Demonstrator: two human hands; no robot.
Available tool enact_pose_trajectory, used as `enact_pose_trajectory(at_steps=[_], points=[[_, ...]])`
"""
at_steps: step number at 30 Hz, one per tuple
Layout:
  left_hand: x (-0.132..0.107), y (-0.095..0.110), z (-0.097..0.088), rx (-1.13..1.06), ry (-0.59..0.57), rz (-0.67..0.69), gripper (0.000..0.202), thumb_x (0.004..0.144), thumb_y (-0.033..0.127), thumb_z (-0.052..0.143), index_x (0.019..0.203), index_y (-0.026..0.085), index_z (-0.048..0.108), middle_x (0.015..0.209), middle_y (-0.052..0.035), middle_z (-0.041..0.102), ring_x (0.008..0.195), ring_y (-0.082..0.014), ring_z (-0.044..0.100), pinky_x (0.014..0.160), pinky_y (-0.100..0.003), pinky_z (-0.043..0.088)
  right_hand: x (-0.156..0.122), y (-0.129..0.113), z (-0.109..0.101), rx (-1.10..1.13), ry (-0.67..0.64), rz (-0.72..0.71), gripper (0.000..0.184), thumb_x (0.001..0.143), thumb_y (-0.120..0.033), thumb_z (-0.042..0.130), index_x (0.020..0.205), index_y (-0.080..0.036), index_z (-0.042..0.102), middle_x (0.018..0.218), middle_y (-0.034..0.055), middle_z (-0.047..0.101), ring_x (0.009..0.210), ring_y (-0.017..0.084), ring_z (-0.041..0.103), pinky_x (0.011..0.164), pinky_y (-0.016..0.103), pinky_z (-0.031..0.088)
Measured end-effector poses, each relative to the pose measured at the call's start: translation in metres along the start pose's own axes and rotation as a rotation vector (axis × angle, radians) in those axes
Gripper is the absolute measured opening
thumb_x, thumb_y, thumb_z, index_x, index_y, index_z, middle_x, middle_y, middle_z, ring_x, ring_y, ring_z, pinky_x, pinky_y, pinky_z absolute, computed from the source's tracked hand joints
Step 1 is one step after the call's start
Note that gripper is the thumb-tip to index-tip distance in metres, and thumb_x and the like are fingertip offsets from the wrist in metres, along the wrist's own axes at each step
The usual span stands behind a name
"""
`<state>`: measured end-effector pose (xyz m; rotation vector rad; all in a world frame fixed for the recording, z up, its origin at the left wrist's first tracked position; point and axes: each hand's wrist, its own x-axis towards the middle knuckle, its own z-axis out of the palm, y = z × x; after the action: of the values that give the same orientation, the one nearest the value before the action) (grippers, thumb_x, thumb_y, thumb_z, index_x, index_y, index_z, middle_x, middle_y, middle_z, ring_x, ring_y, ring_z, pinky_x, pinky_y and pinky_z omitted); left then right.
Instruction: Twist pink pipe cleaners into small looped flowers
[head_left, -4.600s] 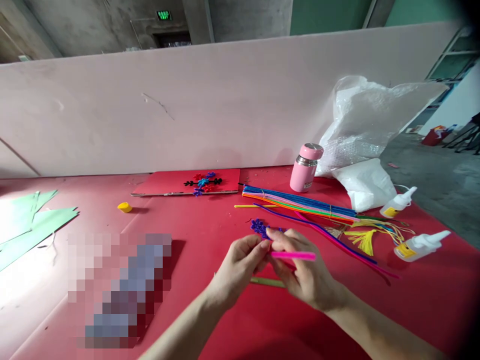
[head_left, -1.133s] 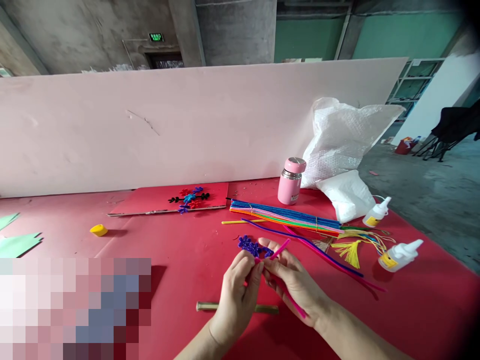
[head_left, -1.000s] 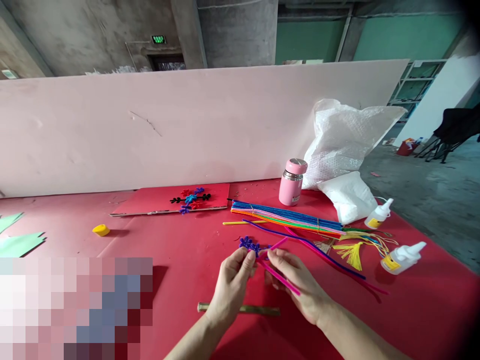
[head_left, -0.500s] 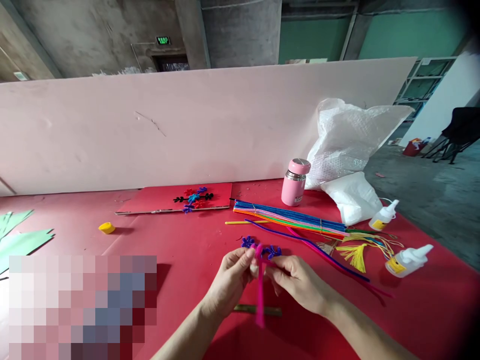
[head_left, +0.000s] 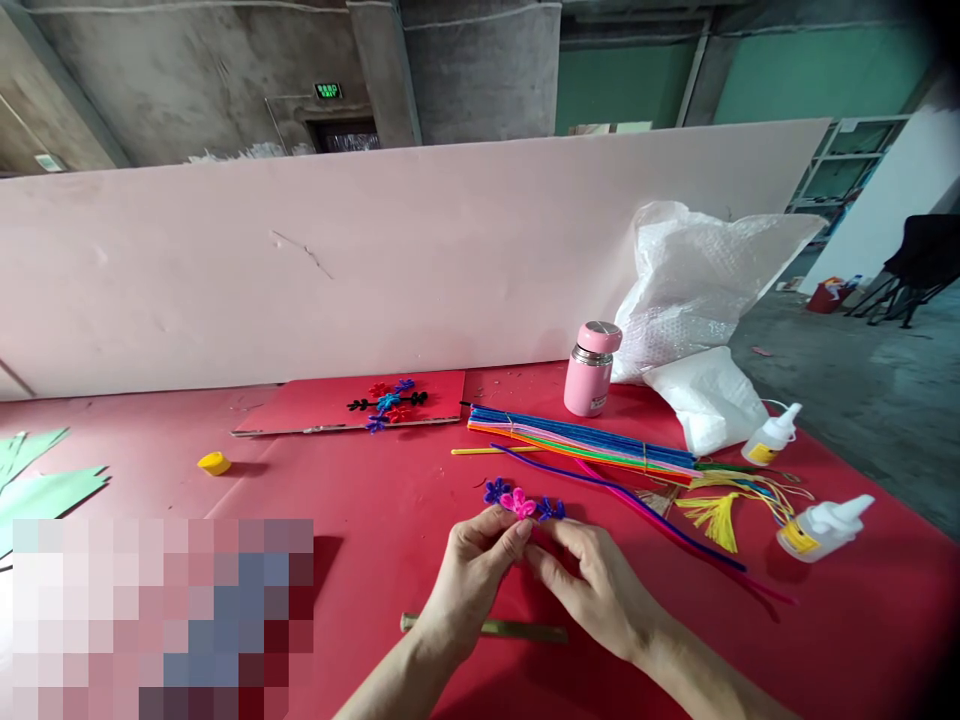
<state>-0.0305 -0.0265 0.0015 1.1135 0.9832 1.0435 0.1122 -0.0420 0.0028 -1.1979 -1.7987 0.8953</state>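
A pink pipe-cleaner flower (head_left: 517, 503) with looped petals stands up between my fingertips. My left hand (head_left: 474, 565) pinches it from below, thumb against forefinger. Close against it, my right hand (head_left: 592, 580) is also closed at the flower's base, where the fingers hide what they grip. Just beyond my hands are two dark blue pipe-cleaner flowers, a left one (head_left: 496, 490) and a right one (head_left: 552, 509). On the red table beneath my wrists lies a greenish-brown stick (head_left: 525, 631), partly covered by my left hand.
Behind lies a bundle of coloured pipe cleaners (head_left: 577, 440), with loose blue and pink ones in front. A pink flask (head_left: 589, 370), glue bottles (head_left: 821, 528), bubble wrap (head_left: 690, 280) and a yellow tassel (head_left: 712, 520) stand or lie rightward. A red board (head_left: 300, 400) holds finished flowers; a yellow cap (head_left: 214, 463) is left.
The long pink pipe-cleaner end that hung below my fingers no longer shows. The pink flower's petals now face up in view, and my hands have drawn together.
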Motion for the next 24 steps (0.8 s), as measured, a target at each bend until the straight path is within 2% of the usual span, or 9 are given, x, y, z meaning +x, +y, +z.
enact_pose_trajectory(at_steps=[3, 8, 15, 19, 22, 24], points=[[-0.001, 0.0, 0.002, 0.103, 0.024, 0.022, 0.022, 0.07, 0.033, 0.063, 0.061, 0.014, 0.061, 0.055, 0.0039, 0.042, 0.054, -0.0089, 0.031, 0.052, -0.021, 0.028, 0.001, 0.001, -0.003, 0.103, 0.099, 0.068, 0.024, 0.081, -0.033, 0.051, 0.099, -0.018, 0.055, 0.089, 0.006, 0.061, 0.08, 0.019, 0.056, 0.067, 0.028, 0.044], [-0.005, -0.002, 0.007, 0.176, -0.023, -0.015, 0.026, 0.068, 0.036, 0.063, 0.056, 0.014, 0.058, 0.051, 0.0045, 0.038, 0.051, -0.0087, 0.029, 0.048, -0.022, 0.024, 0.005, 0.006, 0.001, 0.441, 0.112, 0.163, 0.028, 0.078, -0.033, 0.057, 0.102, -0.018, 0.055, 0.084, 0.0029, 0.059, 0.077, 0.016, 0.056, 0.069, 0.028, 0.044], [-0.007, -0.004, 0.002, -0.075, -0.198, -0.14, 0.023, 0.072, 0.029, 0.063, 0.057, 0.013, 0.055, 0.049, 0.0038, 0.044, 0.049, -0.0068, 0.03, 0.05, -0.021, 0.022, 0.004, 0.004, 0.006, 0.937, 0.136, 0.309, 0.03, 0.071, -0.025, 0.067, 0.099, -0.019, 0.057, 0.072, -0.0018, 0.059, 0.072, 0.013, 0.058, 0.071, 0.027, 0.044], [-0.008, -0.004, 0.0, -0.188, -0.231, -0.21, 0.021, 0.07, 0.028, 0.066, 0.06, 0.012, 0.057, 0.047, 0.004, 0.044, 0.047, -0.0053, 0.029, 0.048, -0.021, 0.019, 0.004, 0.0, 0.006, 1.003, 0.13, 0.316, 0.032, 0.07, -0.023, 0.069, 0.099, -0.018, 0.056, 0.069, -0.003, 0.06, 0.067, 0.011, 0.058, 0.073, 0.027, 0.044], [-0.008, -0.003, 0.001, -0.197, -0.217, -0.224, 0.022, 0.07, 0.029, 0.066, 0.058, 0.012, 0.057, 0.046, 0.0036, 0.045, 0.046, -0.0051, 0.03, 0.046, -0.021, 0.019, 0.005, -0.003, 0.005, 0.938, 0.132, 0.285, 0.033, 0.07, -0.024, 0.069, 0.1, -0.018, 0.056, 0.067, -0.0032, 0.061, 0.067, 0.012, 0.059, 0.074, 0.03, 0.045], [-0.008, -0.003, 0.003, -0.206, -0.179, -0.237, 0.024, 0.07, 0.029, 0.065, 0.057, 0.012, 0.056, 0.045, 0.0033, 0.046, 0.045, -0.0051, 0.03, 0.046, -0.02, 0.02, 0.005, -0.003, 0.003, 0.865, 0.16, 0.274, 0.035, 0.071, -0.027, 0.067, 0.103, -0.02, 0.056, 0.074, -0.0013, 0.062, 0.075, 0.015, 0.061, 0.079, 0.032, 0.044]])
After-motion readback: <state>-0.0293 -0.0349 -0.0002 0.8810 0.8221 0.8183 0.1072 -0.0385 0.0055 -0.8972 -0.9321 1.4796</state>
